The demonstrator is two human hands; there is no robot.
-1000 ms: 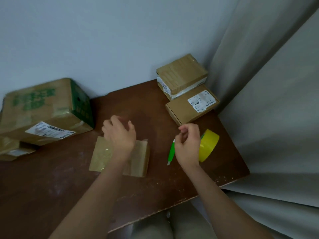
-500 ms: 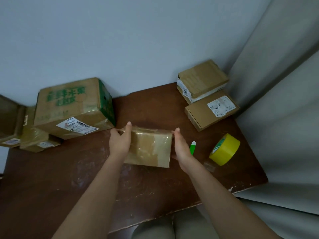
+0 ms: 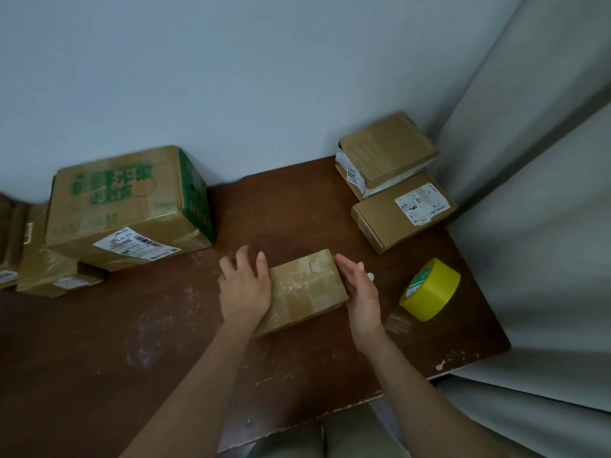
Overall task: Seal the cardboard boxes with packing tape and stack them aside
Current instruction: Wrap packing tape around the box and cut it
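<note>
A small taped cardboard box [image 3: 305, 289] lies flat near the middle of the brown counter [image 3: 165, 342], turned at a slight angle, its top glossy with clear tape. The left hand [image 3: 244, 289] rests on the box's left end, fingers straight and spread, palm down, covering that end. The right hand [image 3: 358, 297] stands on edge against the box's right side, fingers straight and together, pressing flat on the cardboard. Neither hand curls round anything; both are released and flat, with the box between them.

Just beyond the right hand's fingertips a small pale tip of some object [image 3: 370, 276] peeks out; what it is cannot be told. Toward the counter's right edge sits a yellow roll of packing tape [image 3: 429, 289] on its side, green-and-white label facing left, near the right hand but apart from it. A short clear strip of tape [image 3: 396, 322] lies on the counter just beside the roll.

At the far right corner, two boxes: a flat box with a white label [image 3: 401, 214] and, behind it against the wall, a box with a white wrapped end [image 3: 385, 153] tilted on top of another. At the far left, a large box with green print [image 3: 129, 206] and a shipping label sits on lower boxes [image 3: 49, 276] along the left edge.
</note>
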